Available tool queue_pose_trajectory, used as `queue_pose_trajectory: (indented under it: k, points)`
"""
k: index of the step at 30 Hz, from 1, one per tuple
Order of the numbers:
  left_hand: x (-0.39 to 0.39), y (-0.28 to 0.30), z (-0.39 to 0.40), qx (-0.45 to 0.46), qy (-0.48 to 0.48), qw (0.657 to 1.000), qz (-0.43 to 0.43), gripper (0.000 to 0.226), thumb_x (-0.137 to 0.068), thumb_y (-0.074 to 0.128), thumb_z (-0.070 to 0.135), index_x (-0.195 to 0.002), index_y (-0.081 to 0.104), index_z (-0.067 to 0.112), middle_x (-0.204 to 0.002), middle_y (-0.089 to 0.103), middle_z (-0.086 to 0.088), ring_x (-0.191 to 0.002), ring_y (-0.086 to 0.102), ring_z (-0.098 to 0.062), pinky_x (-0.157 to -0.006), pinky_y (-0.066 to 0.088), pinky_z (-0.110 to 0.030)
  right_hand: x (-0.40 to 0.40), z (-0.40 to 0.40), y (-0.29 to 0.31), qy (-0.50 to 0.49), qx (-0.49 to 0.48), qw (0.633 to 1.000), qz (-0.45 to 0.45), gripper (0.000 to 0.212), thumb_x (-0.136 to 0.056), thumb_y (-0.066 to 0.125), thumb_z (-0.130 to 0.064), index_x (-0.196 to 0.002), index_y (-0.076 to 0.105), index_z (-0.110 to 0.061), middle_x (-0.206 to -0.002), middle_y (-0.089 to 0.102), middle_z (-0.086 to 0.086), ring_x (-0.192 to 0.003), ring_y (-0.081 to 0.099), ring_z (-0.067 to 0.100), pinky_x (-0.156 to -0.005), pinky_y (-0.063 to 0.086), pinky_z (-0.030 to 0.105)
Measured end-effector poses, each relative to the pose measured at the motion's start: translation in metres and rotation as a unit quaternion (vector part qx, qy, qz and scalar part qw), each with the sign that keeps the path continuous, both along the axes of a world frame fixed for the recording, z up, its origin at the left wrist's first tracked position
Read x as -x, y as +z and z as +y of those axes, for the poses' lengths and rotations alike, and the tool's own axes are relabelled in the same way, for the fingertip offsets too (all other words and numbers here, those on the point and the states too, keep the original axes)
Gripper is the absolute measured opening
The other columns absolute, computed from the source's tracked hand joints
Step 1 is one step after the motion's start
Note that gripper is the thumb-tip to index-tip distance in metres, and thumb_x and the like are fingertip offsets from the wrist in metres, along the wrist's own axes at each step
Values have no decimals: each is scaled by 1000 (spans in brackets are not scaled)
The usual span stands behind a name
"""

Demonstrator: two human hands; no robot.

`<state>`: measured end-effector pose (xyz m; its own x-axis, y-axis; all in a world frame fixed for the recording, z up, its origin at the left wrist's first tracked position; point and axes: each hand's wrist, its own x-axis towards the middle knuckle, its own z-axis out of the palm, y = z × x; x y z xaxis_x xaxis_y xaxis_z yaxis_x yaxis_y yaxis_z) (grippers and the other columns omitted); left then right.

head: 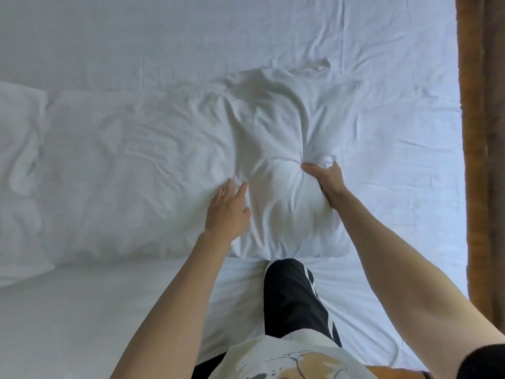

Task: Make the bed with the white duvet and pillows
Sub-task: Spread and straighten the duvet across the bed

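Note:
A long white pillow lies crosswise on the bed's white sheet. My right hand grips a bunched fold of the pillow's fabric near its right end, fingers curled into the cloth. My left hand lies flat on the pillow just left of that, fingers straight and slightly blurred. A second white pillow shows partly at the left edge, touching the first one's end. No duvet is in view.
My knee in black trousers presses into the sheet just below the pillow. A brown wooden headboard or frame runs along the right edge of the bed. Wrinkled bare sheet stretches beyond the pillow.

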<state>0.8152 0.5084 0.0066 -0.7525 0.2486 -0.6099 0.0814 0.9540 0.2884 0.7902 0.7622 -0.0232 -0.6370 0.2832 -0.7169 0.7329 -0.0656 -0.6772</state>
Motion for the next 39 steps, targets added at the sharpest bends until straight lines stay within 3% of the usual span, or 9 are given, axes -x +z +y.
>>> queue_pose_trajectory:
  k: [5, 8, 12, 20, 26, 34, 39]
  points:
    - [-34, 29, -81, -33, -12, 998, 43, 64, -98, 44, 28, -154, 12, 24, -160, 8, -15, -145, 14, -31, -114, 23, -40, -21, -78, 62, -7, -157, 987, 32, 60, -57, 83, -34, -108, 59, -16, -95, 70, 2, -82, 69, 19, -72, 58, 36]
    - [-57, 50, -153, -46, -24, 996, 72, 64, -98, 45, 27, -154, 13, 23, -160, 10, -15, -144, 17, -32, -113, 24, -41, -35, -151, 98, -13, -230, 972, 45, 57, -64, 81, -35, -107, 48, -17, -85, 59, -6, -74, 60, 18, -65, 49, 27]
    - [-101, 91, -255, -38, -39, 997, 51, 64, -98, 45, 29, -154, 14, 23, -159, 10, -15, -143, 17, -33, -112, 25, -42, -66, -241, 146, 7, -286, 958, 33, 55, -68, 77, -37, -108, 43, -20, -95, 58, -3, -91, 57, 24, -79, 47, 31]
    - [-105, 152, -431, 26, -41, 992, 114, 62, -97, 46, 26, -153, 18, 21, -158, 13, -19, -142, 18, -36, -113, 22, -43, -80, -361, 218, 42, -336, 941, 7, 67, -71, 73, -37, -125, 41, -16, -115, 62, 8, -108, 58, 33, -82, 42, 33]
    - [-81, 162, -483, 51, 2, 992, 112, 62, -97, 46, 26, -152, 20, 20, -158, 14, -19, -143, 18, -35, -113, 22, -44, -48, -403, 222, 73, -347, 935, -27, 67, -75, 72, -34, -128, 38, -12, -119, 61, 12, -109, 57, 35, -83, 42, 36]
    - [-7, 122, -517, 93, 30, 992, 83, 61, -98, 43, 28, -153, 18, 19, -158, 15, -17, -142, 19, -34, -114, 24, -43, 33, -407, 169, 141, -355, 921, -81, 62, -75, 72, -32, -123, 39, -11, -117, 59, 20, -108, 57, 39, -85, 44, 43]
    - [-1, 109, -537, 81, 17, 994, 69, 62, -98, 44, 26, -153, 17, 19, -158, 13, -18, -143, 17, -34, -114, 22, -43, 43, -421, 163, 161, -382, 904, -103, 62, -72, 73, -32, -119, 40, -11, -116, 59, 21, -106, 57, 40, -86, 45, 45]
